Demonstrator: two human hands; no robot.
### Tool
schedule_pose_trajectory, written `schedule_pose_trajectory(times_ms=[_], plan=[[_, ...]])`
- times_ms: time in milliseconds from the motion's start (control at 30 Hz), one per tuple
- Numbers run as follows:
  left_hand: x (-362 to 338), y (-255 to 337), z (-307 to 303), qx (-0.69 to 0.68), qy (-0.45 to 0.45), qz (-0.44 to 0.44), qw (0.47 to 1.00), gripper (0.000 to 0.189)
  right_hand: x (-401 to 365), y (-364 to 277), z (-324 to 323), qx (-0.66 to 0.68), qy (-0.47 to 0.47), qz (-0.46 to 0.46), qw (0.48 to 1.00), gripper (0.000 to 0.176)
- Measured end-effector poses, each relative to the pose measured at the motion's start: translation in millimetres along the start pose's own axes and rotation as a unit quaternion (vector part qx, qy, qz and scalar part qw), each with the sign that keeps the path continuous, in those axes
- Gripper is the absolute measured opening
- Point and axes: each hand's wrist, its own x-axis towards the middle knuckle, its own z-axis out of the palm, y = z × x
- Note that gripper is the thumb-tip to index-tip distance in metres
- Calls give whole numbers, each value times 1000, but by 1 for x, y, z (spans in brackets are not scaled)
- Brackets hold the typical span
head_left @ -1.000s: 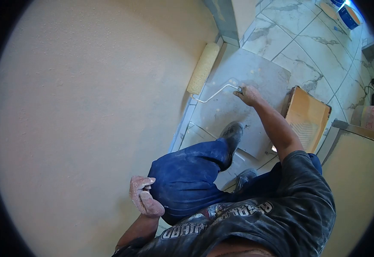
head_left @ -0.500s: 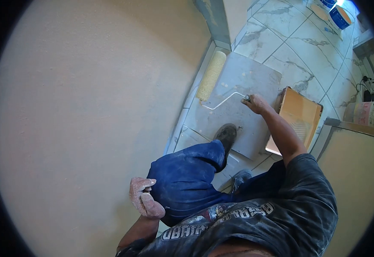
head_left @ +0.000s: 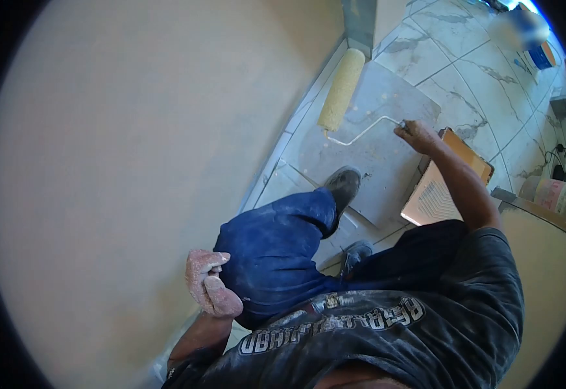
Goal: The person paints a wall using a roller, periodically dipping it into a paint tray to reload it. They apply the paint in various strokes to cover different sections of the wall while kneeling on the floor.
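My right hand (head_left: 419, 137) is closed around the handle of a paint roller (head_left: 342, 89). The roller's long, pale yellow sleeve lies along the foot of the wall, near the corner, above a grey board (head_left: 386, 168). A bent white wire frame joins sleeve and handle. Right of the grip, partly hidden by my forearm, sits a paint tray (head_left: 433, 194) with orange-tan paint and a ribbed slope. My left hand (head_left: 211, 285), coated in pale dust, is by my left knee with its fingers curled in; I see nothing in it.
The broad beige wall (head_left: 133, 162) fills the left side. Marbled tiles (head_left: 455, 84) run to the upper right, where a blue-and-orange bucket (head_left: 541, 57) stands beside a blurred patch. A paint-stained bucket (head_left: 549, 194) and cables (head_left: 560, 159) are at the right, behind a low partition (head_left: 542, 240).
The view has shifted a little. My right hand and the roller have moved slightly forward, with the sleeve's far end closer to the corner. My left hand stays curled by the knee.
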Motion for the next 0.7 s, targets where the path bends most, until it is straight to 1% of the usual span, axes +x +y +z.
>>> schedule_pose_trajectory(times_ms=[33,167,200,267,300,367,400,433,467,500,567,600,667,700], plan=[[-6,3,-3,14,13,-4,1000,40,-4,0,-2,-6,8,-17,1000,49],[-28,10,-17,19,43,-34,998,40,-18,-8,-12,-18,2,-34,999,49],[-35,9,-22,23,47,-34,998,40,-21,-11,-9,1,1,-31,1000,50],[-45,-3,-36,-41,92,-20,995,37,-23,-18,1,21,-6,-26,999,51],[-54,-5,-47,-37,95,-16,995,37,-25,-22,8,36,7,-31,999,51],[-68,-8,-76,-117,143,-81,979,32,-31,-29,27,56,12,-30,998,51],[-63,-7,-91,-117,140,-83,980,32,-30,-31,35,51,20,-40,998,51],[-55,-2,-106,-159,89,-98,978,26,-31,-29,46,44,27,-48,997,51],[-50,6,-117,-201,40,-114,972,20,-35,-28,59,63,52,-60,995,47],[-44,9,-121,-204,42,-110,972,20,-37,-29,68,60,57,-61,995,47],[-16,14,-125,-156,-68,-105,980,8,-51,-36,79,56,57,-45,996,46],[-7,15,-116,-75,-76,-78,991,11,-59,-41,81,51,47,-30,997,48],[15,10,-100,-86,-211,-27,973,16,-70,-44,85,68,19,-1,998,46],[22,8,-84,-92,-247,-9,965,18,-78,-48,85,81,5,17,997,44]])
